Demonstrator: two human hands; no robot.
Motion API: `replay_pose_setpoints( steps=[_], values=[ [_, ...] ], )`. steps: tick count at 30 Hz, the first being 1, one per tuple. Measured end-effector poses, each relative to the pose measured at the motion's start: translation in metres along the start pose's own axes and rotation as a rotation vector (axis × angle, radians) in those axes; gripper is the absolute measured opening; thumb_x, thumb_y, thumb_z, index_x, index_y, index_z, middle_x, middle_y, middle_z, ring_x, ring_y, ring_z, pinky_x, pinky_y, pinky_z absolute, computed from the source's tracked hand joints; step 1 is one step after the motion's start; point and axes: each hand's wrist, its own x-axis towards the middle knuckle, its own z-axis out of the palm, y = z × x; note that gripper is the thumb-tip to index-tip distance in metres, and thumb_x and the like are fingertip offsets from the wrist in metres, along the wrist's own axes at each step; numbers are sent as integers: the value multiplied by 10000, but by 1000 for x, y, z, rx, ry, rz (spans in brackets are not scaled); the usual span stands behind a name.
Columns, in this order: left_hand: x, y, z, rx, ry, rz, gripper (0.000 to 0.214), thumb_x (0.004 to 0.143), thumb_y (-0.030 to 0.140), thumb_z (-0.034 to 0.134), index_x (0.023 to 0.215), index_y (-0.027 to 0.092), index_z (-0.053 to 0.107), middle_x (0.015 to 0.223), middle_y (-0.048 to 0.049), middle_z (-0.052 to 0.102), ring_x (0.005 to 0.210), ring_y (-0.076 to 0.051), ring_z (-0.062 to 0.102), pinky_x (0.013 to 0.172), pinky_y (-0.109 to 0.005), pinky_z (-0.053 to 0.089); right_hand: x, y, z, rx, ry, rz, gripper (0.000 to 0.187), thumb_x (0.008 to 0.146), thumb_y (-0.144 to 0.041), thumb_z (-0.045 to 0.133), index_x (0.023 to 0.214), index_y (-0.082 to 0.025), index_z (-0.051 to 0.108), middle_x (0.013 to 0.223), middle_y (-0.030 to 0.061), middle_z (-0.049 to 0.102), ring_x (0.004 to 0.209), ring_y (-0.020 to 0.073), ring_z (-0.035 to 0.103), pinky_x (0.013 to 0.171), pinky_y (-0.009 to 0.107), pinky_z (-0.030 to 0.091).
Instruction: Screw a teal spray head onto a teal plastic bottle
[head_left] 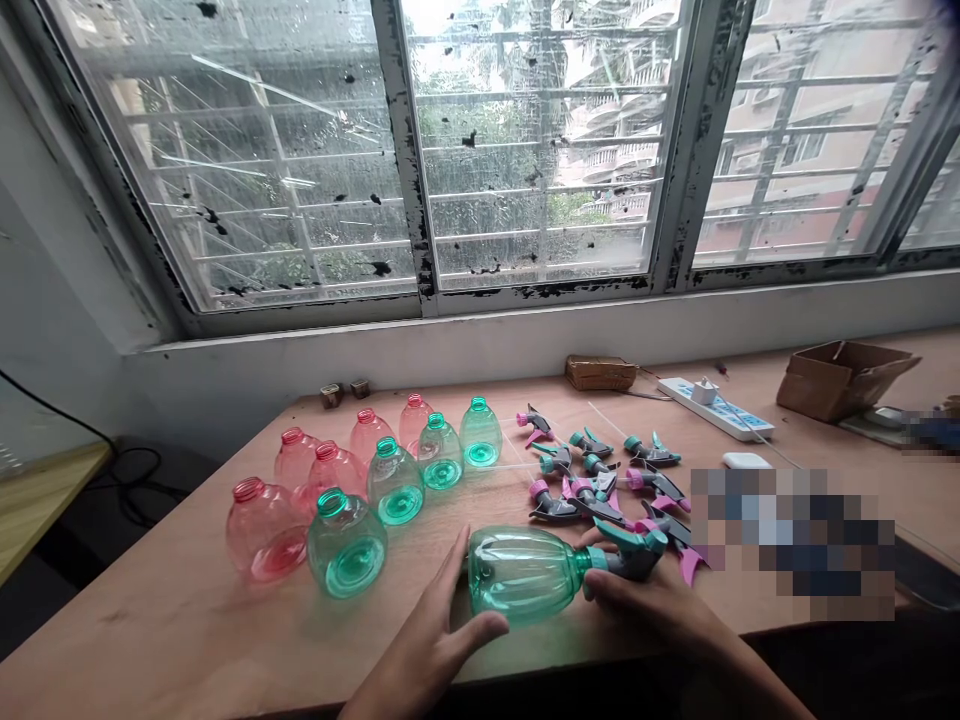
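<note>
A clear green spray bottle point(525, 575) lies on its side just above the table's front edge, its grey and teal trigger head point(634, 550) pointing right. My right hand point(660, 600) grips it around the neck and trigger head, thumb at the collar. At the other end, my left hand point(442, 625) holds the bottle's base between thumb and fingers. To the left stand several open green bottles point(349, 555) and pink bottles point(262, 530), upright and without heads. Loose trigger sprayers point(592, 495) in grey with pink or teal parts lie in a heap beyond my right hand.
A white power strip point(716, 408) with a plug lies at the back right, near an open cardboard box point(844, 380). A brown packet point(600, 373) and two small blocks point(345, 392) sit by the window wall. A white case point(746, 461) lies beside a blurred-out patch.
</note>
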Motion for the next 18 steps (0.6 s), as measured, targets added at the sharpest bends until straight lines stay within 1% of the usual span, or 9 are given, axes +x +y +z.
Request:
replay_pose_setpoints(
  steps=[2, 3, 6, 9, 10, 12, 14, 16, 18],
  values=[
    [1, 2, 0, 16, -10, 19, 893, 851, 477, 746, 1581, 217, 300, 1651, -78, 280, 1532, -333, 187, 1265, -469, 119, 0, 1, 0, 4, 11, -7, 507, 723, -586, 810, 1021, -190, 707, 704, 16, 685, 590, 160, 537, 557, 269, 393],
    [0, 3, 0, 14, -7, 35, 907, 843, 443, 763, 1586, 242, 283, 1650, -65, 288, 1533, -324, 191, 1265, -466, 123, 1, 2, 0, 14, 13, -8, 507, 726, -585, 810, 1028, -192, 703, 702, 14, 680, 585, 156, 531, 551, 266, 392],
    [-2, 7, 1, -29, 2, 69, 956, 865, 357, 750, 1611, 291, 155, 1659, -36, 265, 1538, -294, 182, 1263, -451, 141, 1, 3, 0, 48, 11, -2, 518, 725, -587, 812, 1040, -194, 690, 701, 9, 669, 560, 145, 515, 534, 260, 383],
    [-3, 6, 3, -83, -21, 49, 1034, 856, 364, 764, 1619, 263, 75, 1661, -59, 255, 1542, -299, 158, 1262, -449, 139, 1, 3, 0, 51, 7, 8, 517, 717, -580, 822, 1032, -194, 685, 710, 6, 662, 558, 143, 511, 541, 264, 387],
    [-2, 4, 3, -93, -20, 36, 1051, 837, 375, 783, 1620, 242, 94, 1659, -76, 260, 1539, -311, 167, 1262, -451, 142, 0, 2, 0, 49, 6, 8, 507, 715, -567, 829, 1027, -195, 685, 714, 2, 656, 567, 142, 510, 549, 263, 388],
    [-1, 1, 3, -84, -18, 20, 1043, 790, 384, 826, 1606, 206, 202, 1652, -102, 272, 1527, -340, 201, 1261, -452, 155, 0, 1, 0, 49, 0, 5, 487, 715, -544, 839, 1022, -199, 686, 712, -9, 637, 585, 143, 507, 554, 258, 382],
    [0, 1, 3, -38, -19, 19, 1019, 741, 355, 866, 1578, 205, 304, 1643, -106, 294, 1518, -356, 224, 1261, -453, 163, 0, 0, 1, 48, -1, 9, 488, 713, -548, 838, 1021, -201, 685, 703, -14, 633, 583, 144, 504, 547, 256, 372],
    [0, 2, 3, -1, -7, 33, 1015, 748, 304, 856, 1584, 242, 285, 1638, -86, 310, 1521, -342, 218, 1262, -457, 158, 0, -1, 1, 39, 1, 20, 514, 713, -575, 824, 1033, -198, 682, 702, -6, 653, 561, 144, 503, 541, 260, 371],
    [-1, 5, 4, 4, 11, 56, 1012, 794, 261, 805, 1604, 280, 198, 1643, -60, 301, 1531, -312, 200, 1261, -451, 153, -1, -2, 1, 22, 6, 25, 530, 711, -591, 817, 1034, -193, 685, 710, 5, 675, 552, 144, 507, 547, 264, 375]
  ],
)
